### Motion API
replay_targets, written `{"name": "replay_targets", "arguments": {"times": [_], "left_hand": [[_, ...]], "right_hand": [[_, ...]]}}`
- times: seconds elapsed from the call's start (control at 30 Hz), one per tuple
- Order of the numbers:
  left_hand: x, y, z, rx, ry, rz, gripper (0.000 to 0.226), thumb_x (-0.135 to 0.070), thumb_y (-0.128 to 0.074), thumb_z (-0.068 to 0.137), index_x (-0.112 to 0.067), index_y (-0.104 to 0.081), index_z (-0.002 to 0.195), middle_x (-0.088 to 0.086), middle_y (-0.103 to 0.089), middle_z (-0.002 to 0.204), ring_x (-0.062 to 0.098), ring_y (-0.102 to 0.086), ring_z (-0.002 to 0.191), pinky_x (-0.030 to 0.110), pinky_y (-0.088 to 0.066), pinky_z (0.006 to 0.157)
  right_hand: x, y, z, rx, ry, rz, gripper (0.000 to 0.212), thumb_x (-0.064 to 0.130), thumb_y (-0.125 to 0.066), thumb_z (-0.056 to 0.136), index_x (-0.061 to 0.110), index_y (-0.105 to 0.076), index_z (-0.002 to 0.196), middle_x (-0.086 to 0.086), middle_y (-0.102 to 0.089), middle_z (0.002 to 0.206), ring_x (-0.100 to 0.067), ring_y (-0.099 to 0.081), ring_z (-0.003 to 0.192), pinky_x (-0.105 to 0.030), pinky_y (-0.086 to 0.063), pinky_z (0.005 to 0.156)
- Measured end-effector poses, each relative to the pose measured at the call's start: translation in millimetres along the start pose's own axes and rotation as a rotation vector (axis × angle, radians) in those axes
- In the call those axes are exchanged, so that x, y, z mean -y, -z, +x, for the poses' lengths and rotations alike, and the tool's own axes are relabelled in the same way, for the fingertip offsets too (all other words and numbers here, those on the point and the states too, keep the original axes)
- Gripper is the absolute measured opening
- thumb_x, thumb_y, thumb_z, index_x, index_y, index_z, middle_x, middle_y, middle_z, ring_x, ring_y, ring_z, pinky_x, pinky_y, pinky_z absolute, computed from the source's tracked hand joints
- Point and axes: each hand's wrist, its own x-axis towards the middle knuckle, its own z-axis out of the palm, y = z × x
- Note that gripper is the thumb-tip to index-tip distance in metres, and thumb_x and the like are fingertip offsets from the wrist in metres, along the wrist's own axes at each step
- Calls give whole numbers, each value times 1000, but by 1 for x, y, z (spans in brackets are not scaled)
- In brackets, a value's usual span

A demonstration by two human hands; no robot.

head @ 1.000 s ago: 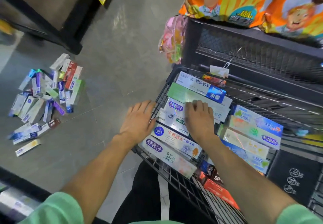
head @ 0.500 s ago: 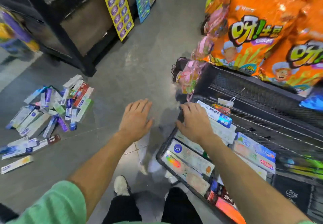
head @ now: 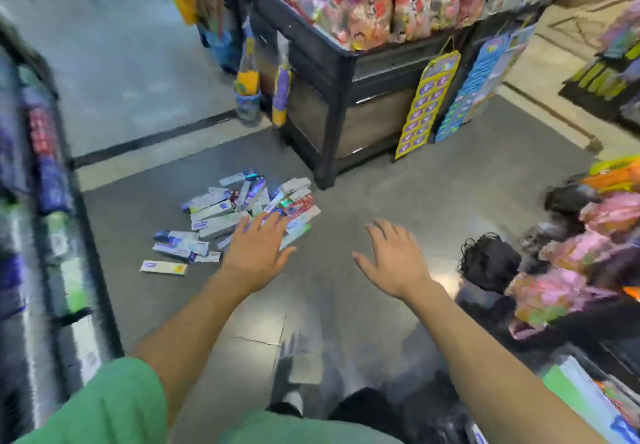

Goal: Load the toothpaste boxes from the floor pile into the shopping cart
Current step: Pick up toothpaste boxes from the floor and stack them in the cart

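A pile of toothpaste boxes (head: 221,215) lies scattered on the grey floor ahead, left of centre. One box (head: 163,267) lies apart at the near left of the pile. My left hand (head: 258,253) is stretched out flat, fingers spread, above the pile's near right edge and holds nothing. My right hand (head: 394,260) is also spread and empty, over bare floor to the right of the pile. The shopping cart (head: 585,398) shows only as a blurred corner with boxes at the bottom right.
A dark display stand (head: 332,104) full of snack bags stands just behind the pile, with hanging card strips (head: 427,104) on its side. A blurred shelf (head: 45,201) runs along the left. Pink packets and black items (head: 491,260) crowd the right.
Both hands have left the cart and its boxes. My view has swung left from the cart to the floor pile, which now lies right under my outstretched left hand.
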Motion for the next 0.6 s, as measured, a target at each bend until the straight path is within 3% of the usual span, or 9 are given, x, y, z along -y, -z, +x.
{"name": "replay_targets", "arguments": {"times": [0.17,0.3,0.43,0.6], "left_hand": [[91,0,-29,-50,176,-59,69,-57,-34,93,-7,-63,131,15,-64,134,35,-59,121,52,-44,101],[134,3,-45,-109,341,-61,69,-57,-37,94,-8,-61,135,14,-60,140,36,-57,126,54,-44,104],[168,0,-55,-170,468,-80,72,-60,-34,96,-8,-57,141,13,-58,143,35,-55,131,56,-42,106],[215,-8,-34,-115,582,-90,75,-61,-30,97,-9,-51,147,12,-53,149,33,-51,136,56,-39,110]], "right_hand": [[70,-3,66,-6,201,-9,72,64,-37,86,13,-61,131,-12,-62,134,-35,-58,119,-43,-46,99],[111,0,113,-35,343,4,69,63,-41,87,13,-61,131,-11,-61,134,-34,-57,120,-43,-46,100],[146,-7,162,40,467,-11,76,65,-37,89,14,-54,142,-13,-54,145,-35,-51,132,-48,-42,109],[187,-21,235,156,592,-46,82,70,-31,88,15,-49,147,-14,-47,153,-36,-45,138,-49,-37,114]]}}
